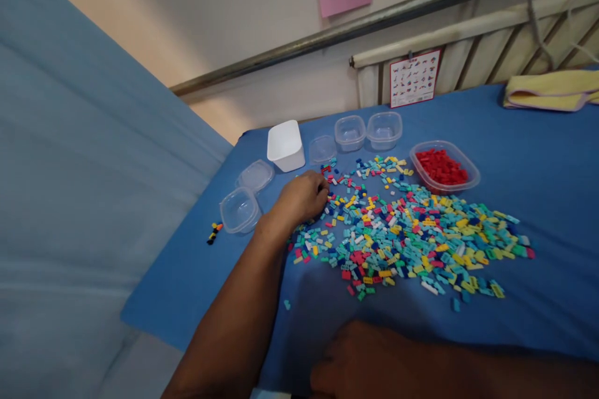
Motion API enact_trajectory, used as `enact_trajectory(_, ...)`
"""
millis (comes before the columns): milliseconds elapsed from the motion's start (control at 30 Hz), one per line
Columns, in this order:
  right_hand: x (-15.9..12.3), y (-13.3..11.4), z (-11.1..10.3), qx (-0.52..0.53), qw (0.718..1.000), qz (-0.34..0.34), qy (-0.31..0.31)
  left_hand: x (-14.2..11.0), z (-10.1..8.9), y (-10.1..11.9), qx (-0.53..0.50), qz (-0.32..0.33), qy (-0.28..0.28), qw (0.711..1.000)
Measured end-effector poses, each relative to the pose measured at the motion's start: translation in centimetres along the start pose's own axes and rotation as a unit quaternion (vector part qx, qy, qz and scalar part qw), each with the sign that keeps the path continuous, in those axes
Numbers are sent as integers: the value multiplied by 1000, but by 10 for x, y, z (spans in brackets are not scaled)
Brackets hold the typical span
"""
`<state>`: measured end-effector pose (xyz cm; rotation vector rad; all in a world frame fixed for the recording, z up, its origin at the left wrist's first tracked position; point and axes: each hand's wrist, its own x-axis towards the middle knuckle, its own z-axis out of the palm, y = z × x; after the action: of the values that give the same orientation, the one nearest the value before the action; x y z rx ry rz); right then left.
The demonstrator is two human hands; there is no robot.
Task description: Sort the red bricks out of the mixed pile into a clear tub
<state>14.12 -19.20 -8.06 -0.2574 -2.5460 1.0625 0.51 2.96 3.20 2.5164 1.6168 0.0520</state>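
Note:
A wide heap of small coloured bricks (412, 230) lies spread on the blue table (538, 156). My left hand (302, 198) reaches to the heap's far left edge, fingers curled in a pinch at the red and blue bricks there; what it pinches is too small to see. My right hand (369, 358) rests low at the table's near edge in shadow, its fingers not discernible. A clear tub of red bricks (443, 167) stands behind the heap on the right.
Several clear tubs (239, 209) and a white tub (285, 144) stand along the far-left side. A few loose bricks (214, 232) lie near the left edge. A yellow cloth (552, 90) sits far right, a picture card (414, 78) leans against the back rail.

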Motion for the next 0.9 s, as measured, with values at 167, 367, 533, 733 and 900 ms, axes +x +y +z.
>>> enact_trajectory(167,2,-8,-17,-112,991,-73,-23,-2,-1,-1,-22,-6,-5,1000)
enact_trajectory(367,3,-11,-23,-112,989,-85,-35,13,12,2,-28,56,71,996)
enact_trajectory(533,2,-14,-25,-121,990,-60,-44,20,20,13,14,75,47,996)
enact_trajectory(733,3,-19,-35,-126,988,-76,-47,14,17,16,14,81,26,996)
enact_trajectory(900,3,-16,-30,-132,987,-86,-40,13,18,14,-45,119,38,991)
